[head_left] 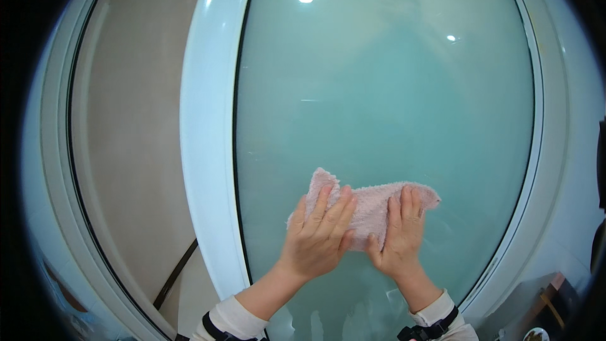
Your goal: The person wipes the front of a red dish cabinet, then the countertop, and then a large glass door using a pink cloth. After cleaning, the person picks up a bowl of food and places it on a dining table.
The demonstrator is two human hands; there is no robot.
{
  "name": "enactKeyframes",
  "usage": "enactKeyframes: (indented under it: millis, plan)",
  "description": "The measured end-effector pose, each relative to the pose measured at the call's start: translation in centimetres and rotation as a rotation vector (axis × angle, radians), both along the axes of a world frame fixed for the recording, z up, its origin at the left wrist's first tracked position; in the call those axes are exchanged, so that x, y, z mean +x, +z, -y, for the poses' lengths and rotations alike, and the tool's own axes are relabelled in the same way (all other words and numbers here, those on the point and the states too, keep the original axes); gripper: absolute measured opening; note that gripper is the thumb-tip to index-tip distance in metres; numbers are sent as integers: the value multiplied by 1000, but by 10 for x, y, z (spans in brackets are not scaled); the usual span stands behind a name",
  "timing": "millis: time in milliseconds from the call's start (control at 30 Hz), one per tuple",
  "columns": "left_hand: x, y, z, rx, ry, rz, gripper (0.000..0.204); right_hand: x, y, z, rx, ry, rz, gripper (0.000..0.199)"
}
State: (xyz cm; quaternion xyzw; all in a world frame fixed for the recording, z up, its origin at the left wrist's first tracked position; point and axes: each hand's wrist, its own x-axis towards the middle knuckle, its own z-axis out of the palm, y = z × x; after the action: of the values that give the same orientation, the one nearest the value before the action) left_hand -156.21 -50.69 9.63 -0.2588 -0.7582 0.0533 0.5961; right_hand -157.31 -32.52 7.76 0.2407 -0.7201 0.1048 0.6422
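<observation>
A pink fluffy cloth point(372, 211) is spread against a greenish frosted glass pane point(391, 120). My left hand point(319, 233) lies flat over the cloth's left part, its fingers stretched out and pointing up. On the cloth's right part rests my right hand point(401, 233), also with outstretched fingers and the thumb held apart. Both palms face the glass, pressing the cloth to it. One corner of the cloth sticks up above my left fingertips, and another reaches out past my right fingers. Whatever lies under the fingers is hidden.
A white frame point(211, 120) borders the pane on the left, with a beige surface point(145, 120) beyond it. The frame's right side point(549, 120) curves down past the pane. Lower right, a brown boxy object point(555, 300) stands near a small round item point(536, 335).
</observation>
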Motion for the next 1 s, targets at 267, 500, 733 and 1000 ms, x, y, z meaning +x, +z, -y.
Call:
enactKeyframes:
  millis: [267, 500, 733, 1000]
  plan:
    - [-4, 0, -15, -9, 16, 9, 51, -7, -1, -15, 17, -21, 7, 59]
    - [-8, -2, -22, 25, -70, 31, 55, -9, -1, -22, 23, -1, -28, 57]
    - [-5, 4, -22, 23, -78, -55, 55, -11, 2, -18, 47, 82, -143, 61]
    - [-6, 14, -25, 28, -198, -160, 55, -4, 8, -15, 101, 10, -260, 44]
